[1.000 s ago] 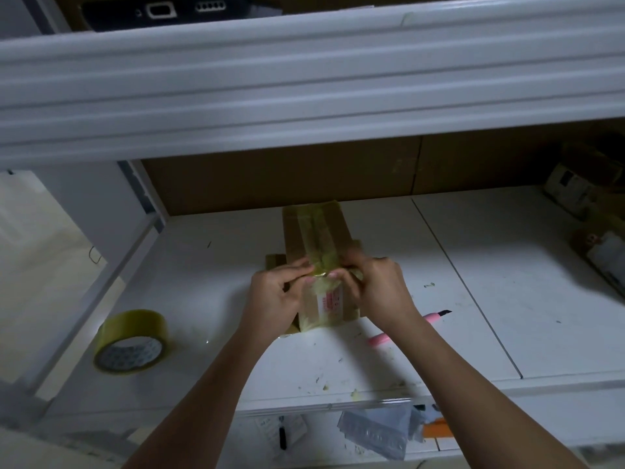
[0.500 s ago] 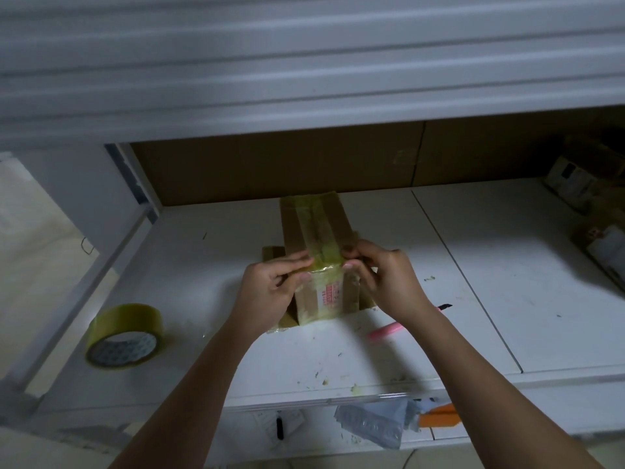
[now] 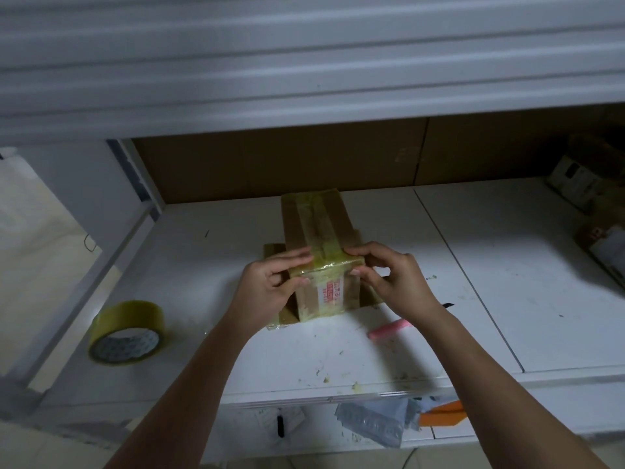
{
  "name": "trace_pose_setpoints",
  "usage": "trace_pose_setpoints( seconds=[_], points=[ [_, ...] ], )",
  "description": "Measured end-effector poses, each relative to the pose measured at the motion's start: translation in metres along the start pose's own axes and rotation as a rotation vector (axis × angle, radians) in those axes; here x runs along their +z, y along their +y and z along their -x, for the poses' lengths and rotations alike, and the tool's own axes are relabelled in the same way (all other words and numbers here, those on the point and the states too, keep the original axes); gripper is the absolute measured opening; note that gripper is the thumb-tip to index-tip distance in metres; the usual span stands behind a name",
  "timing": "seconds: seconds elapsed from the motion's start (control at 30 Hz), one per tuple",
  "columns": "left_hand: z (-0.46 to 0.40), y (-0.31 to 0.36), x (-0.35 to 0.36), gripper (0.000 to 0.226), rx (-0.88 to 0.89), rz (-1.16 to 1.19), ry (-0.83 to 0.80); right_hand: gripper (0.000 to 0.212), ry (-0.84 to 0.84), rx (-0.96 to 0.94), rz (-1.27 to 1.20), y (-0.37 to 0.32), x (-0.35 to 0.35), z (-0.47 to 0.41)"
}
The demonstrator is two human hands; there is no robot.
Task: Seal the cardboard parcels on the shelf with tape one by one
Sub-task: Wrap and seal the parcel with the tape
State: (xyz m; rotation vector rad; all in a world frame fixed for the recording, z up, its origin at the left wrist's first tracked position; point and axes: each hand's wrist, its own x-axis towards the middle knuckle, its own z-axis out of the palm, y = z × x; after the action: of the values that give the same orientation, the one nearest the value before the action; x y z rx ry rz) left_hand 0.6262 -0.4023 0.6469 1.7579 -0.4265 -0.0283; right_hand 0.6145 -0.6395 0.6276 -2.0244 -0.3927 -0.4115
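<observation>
Pinching the parcel's (image 3: 316, 228) taped near edge between both hands' curled fingers (image 3: 297, 258).

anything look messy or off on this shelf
Mostly small stuff: tape scraps and bits litter the shelf near its front edge, and the tape over the parcel looks wrinkled at the near end, where both hands press it. Nothing spilled.

Cardboard parcel (image 3: 316, 252): brown, oblong, centre of frame on the white shelf (image 3: 507, 282), long axis running away from the camera; yellowish clear tape along its top and over the near end, red-printed label on the near face. Tape roll (image 3: 126, 331): yellowish, lower left, lying tilted on the shelf, well apart from the parcel.
</observation>
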Motion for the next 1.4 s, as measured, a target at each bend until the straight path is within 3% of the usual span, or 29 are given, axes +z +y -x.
trace_pose_setpoints(
  seconds=[0.1,0.27,0.6,1.07,1.17,1.27,1.4],
  points=[
    [0.003,-0.004,0.004,0.05,0.013,-0.021,0.017,0.042,0.019,-0.015,0.008,0.001,0.002,0.003],
    [0.001,-0.003,0.011,0.043,0.027,-0.02,0.101,0.026,0.102,-0.06,0.042,0.001,0.015,0.0],
    [-0.001,0.007,-0.003,0.035,-0.105,0.12,-0.028,0.033,-0.019,0.188,-0.339,-0.007,0.002,0.0],
    [-0.001,0.012,0.0,0.025,-0.199,0.125,0.005,0.028,-0.017,0.269,-0.446,-0.01,0.001,0.0],
    [-0.002,0.013,0.0,0.023,-0.188,0.046,0.005,0.022,0.005,0.237,-0.334,-0.012,0.001,-0.001],
    [-0.003,0.011,0.012,0.027,-0.117,-0.065,0.154,0.027,0.124,0.164,-0.026,-0.014,0.015,-0.004],
    [-0.005,0.011,0.024,0.015,-0.048,-0.165,0.246,0.015,0.203,0.049,0.226,-0.019,0.025,-0.007]
  ],
)
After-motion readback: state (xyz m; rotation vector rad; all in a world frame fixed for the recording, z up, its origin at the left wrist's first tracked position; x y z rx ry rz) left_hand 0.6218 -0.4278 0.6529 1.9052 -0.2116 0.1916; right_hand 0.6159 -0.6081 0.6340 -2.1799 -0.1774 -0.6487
